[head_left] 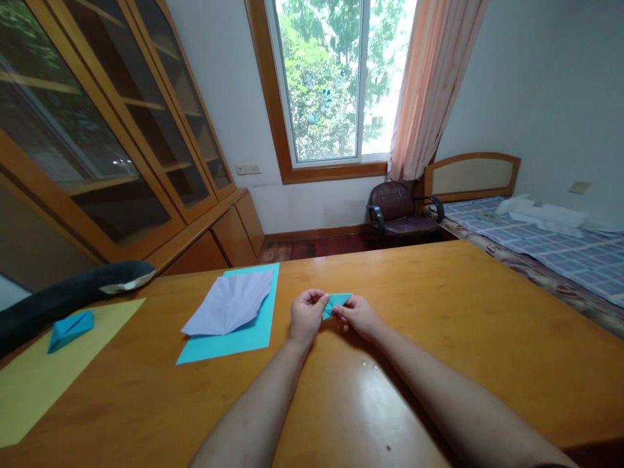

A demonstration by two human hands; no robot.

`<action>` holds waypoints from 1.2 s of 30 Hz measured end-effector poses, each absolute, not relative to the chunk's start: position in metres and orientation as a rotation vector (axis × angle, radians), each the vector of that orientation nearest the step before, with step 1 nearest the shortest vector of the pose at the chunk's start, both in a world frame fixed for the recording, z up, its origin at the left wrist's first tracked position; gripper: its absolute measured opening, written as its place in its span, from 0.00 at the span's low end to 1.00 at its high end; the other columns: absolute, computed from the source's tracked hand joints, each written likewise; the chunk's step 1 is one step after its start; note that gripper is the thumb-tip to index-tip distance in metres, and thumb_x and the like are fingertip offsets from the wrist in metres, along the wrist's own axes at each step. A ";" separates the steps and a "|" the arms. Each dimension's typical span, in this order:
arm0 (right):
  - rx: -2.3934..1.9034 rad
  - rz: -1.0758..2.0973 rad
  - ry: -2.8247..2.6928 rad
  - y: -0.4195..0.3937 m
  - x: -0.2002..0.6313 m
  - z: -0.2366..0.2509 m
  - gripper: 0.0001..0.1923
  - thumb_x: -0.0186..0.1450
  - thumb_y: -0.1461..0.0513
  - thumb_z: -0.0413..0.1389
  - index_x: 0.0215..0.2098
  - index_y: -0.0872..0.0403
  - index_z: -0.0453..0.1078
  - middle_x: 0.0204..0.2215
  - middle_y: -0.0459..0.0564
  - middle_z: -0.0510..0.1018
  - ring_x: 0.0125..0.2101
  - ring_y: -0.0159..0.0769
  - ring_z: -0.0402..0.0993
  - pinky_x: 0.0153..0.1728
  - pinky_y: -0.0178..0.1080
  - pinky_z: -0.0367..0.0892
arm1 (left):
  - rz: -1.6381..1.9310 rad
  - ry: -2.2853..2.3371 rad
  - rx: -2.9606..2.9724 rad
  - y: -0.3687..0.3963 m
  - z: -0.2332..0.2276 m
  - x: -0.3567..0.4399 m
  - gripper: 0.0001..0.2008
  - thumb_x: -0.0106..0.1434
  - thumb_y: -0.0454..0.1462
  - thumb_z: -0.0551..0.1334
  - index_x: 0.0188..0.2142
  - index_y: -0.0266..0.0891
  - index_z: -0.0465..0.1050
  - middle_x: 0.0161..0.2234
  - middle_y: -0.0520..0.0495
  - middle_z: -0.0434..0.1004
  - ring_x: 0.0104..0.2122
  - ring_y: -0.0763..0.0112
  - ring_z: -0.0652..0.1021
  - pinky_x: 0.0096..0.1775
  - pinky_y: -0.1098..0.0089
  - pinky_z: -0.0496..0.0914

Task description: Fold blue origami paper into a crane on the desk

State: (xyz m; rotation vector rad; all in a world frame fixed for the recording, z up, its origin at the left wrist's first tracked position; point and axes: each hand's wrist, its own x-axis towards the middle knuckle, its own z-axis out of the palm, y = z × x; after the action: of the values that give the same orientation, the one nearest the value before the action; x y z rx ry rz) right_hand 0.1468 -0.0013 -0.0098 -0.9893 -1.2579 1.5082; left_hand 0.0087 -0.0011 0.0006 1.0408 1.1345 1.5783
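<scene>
At the centre of the wooden table (439,338), a small teal folded paper (338,301) is pinched between the left hand (307,316) and right hand (359,316), fingers closed on its edges. A fold appears to be in progress; a firm, aligned crease seems called for next. At ten o'clock lie a pleated white sheet (231,302) on teal paper (244,338), farther left a blue folded piece (71,328) on a yellow sheet (43,370).

On the table (439,338), a folded paper piece (337,303) sits between the left hand (306,315) and right hand (359,316). Left of them lie stacked sheets (234,312); further left, another sheet (43,370) bears a folded piece (71,328).
</scene>
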 end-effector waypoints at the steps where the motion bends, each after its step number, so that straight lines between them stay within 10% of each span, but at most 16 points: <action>1: -0.988 1.509 -1.285 -0.002 0.147 -0.009 0.16 0.49 0.52 0.64 0.21 0.56 0.70 0.14 0.41 0.66 0.15 0.25 0.55 0.15 0.30 0.52 | 1.575 1.139 1.043 -0.001 0.001 0.009 0.12 0.43 0.40 0.71 0.25 0.36 0.72 0.21 0.53 0.73 0.22 0.76 0.72 0.27 0.75 0.67; 36: -0.866 1.467 -0.941 0.012 0.156 -0.018 0.18 0.48 0.50 0.66 0.19 0.55 0.70 0.15 0.43 0.69 0.19 0.27 0.60 0.22 0.33 0.52 | 1.344 1.132 1.176 -0.003 -0.008 0.010 0.14 0.48 0.44 0.71 0.25 0.34 0.79 0.24 0.45 0.79 0.25 0.71 0.76 0.32 0.72 0.69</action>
State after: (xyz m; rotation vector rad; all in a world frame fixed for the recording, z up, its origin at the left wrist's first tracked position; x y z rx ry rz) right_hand 0.1557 0.0116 -0.0176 -0.8659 -0.9412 1.4670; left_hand 0.0104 -0.0029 -0.0085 1.1759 1.1324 1.3442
